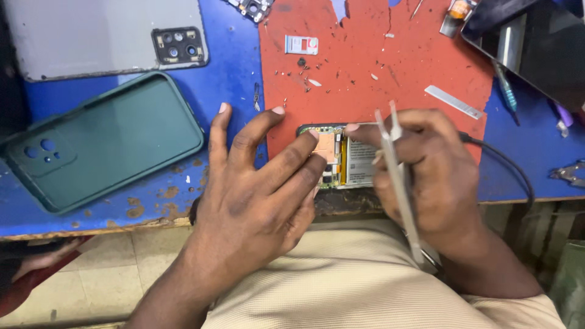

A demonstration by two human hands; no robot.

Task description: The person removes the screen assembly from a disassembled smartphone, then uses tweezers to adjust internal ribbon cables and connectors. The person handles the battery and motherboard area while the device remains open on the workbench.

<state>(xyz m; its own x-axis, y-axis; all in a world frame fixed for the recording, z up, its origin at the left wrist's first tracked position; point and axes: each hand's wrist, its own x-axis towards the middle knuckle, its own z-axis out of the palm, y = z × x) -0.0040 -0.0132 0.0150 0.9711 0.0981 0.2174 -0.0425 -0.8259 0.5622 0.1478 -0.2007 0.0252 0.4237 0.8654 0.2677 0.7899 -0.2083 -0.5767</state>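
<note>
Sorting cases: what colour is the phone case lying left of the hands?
Dark green phone case, seen in the head view.

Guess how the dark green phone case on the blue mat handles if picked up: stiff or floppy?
The dark green phone case is probably flexible: its rounded, matte rim looks like soft rubber. Likely light, being an empty shell. It lies flat, so it should slide rather than roll or tip, perhaps gripping the blue mat.

Left of the grip lie a green phone case point(106, 143) and grey back cover point(103, 36) — beyond it, a card tray point(301, 44).
</note>
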